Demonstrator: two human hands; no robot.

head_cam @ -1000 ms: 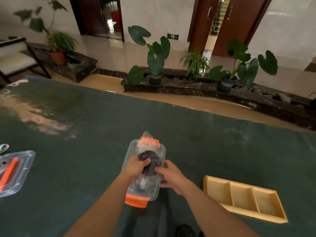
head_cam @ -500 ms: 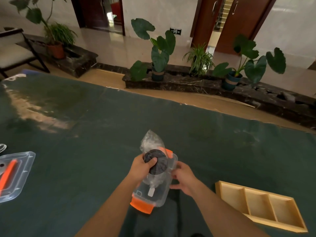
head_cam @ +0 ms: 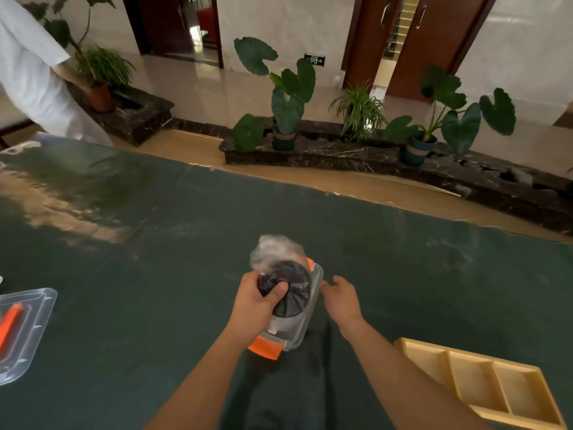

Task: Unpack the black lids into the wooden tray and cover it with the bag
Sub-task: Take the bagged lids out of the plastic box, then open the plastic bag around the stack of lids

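left hand [head_cam: 255,305] clenched, right hand [head_cam: 342,301] loose

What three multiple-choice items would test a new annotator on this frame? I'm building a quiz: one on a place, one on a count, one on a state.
1. Where is the wooden tray relative to the hands?
A. Far left
B. Near right
C. Behind the plants

2. How many compartments of the tray show?
A. Three
B. Five
C. One

3. What is the left hand doing?
A. Resting flat on the table
B. Reaching into the tray
C. Gripping the black lids in their crinkled wrap

Answers:
1 B: the tray lies at the lower right, beyond the right hand.
2 A: two dividers split it into three visible sections.
3 C: its fingers close around the black lids, partly out of the clear pouch.
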